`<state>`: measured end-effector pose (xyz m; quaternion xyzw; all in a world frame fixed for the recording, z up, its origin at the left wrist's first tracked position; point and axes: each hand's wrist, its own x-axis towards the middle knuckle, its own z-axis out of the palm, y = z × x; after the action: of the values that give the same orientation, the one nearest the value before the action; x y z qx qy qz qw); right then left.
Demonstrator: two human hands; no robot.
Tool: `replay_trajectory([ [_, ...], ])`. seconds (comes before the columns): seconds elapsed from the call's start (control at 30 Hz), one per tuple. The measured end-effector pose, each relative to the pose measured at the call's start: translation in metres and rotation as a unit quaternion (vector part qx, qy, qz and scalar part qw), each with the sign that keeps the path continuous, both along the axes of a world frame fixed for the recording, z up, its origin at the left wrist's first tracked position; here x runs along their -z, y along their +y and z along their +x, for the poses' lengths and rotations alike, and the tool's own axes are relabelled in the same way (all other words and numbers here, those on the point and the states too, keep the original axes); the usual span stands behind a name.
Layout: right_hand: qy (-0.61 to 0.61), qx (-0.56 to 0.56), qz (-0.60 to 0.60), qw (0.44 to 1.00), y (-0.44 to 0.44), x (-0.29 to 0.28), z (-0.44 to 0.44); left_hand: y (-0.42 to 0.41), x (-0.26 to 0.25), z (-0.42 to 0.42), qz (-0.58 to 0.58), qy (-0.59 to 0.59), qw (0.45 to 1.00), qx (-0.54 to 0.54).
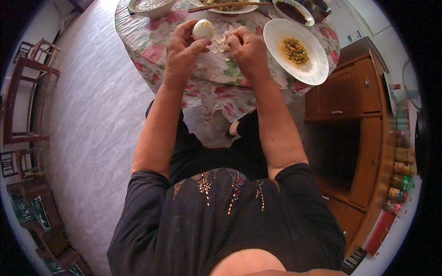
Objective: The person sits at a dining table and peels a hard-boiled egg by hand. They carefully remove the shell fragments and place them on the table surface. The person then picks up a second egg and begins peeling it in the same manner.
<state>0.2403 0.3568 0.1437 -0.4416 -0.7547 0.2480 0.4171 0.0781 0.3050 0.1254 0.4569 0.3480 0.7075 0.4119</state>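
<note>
My left hand (184,51) holds a peeled boiled egg (203,30) between thumb and fingers, above the table; a patch of yellow shows at the egg's top. My right hand (247,50) is beside it, with thumb and fingertips pinched together over pieces of eggshell (220,46). Whether a bit of shell is between those fingertips cannot be told. The shell pieces lie on a flowered tablecloth (214,69). Close to the right hand, on its right, is a white plate (317,65) with chopped green food (295,51) on it.
Chopsticks (224,6) rest across a plate of food (241,7) at the back. A bowl of pale porridge-like food (152,10) stands back left, a dish of dark sauce (293,12) back right. A wooden cabinet (340,91) is at the right, wooden stools (20,100) far left.
</note>
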Motion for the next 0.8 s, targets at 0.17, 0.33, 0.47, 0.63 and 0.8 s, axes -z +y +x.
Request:
replay_trajectory([
  [0.17,-0.024,-0.015,0.083,0.996,0.011,0.015,0.0,0.001,0.002,-0.005,-0.006,-0.007,0.999,0.04],
  [0.33,0.111,-0.115,-0.023,0.987,0.004,0.005,-0.003,-0.002,-0.003,0.0,-0.01,0.015,0.999,0.029],
  [0.47,0.171,-0.182,-0.096,0.963,0.005,0.006,-0.001,-0.004,-0.005,0.002,-0.031,0.097,0.994,0.027],
  [0.63,0.171,-0.229,-0.129,0.95,0.006,0.007,0.001,0.0,0.005,0.004,-0.002,0.179,0.984,-0.014],
  [0.8,0.169,-0.193,-0.097,0.962,0.004,0.004,0.002,0.004,0.007,-0.002,-0.014,0.125,0.992,0.016],
])
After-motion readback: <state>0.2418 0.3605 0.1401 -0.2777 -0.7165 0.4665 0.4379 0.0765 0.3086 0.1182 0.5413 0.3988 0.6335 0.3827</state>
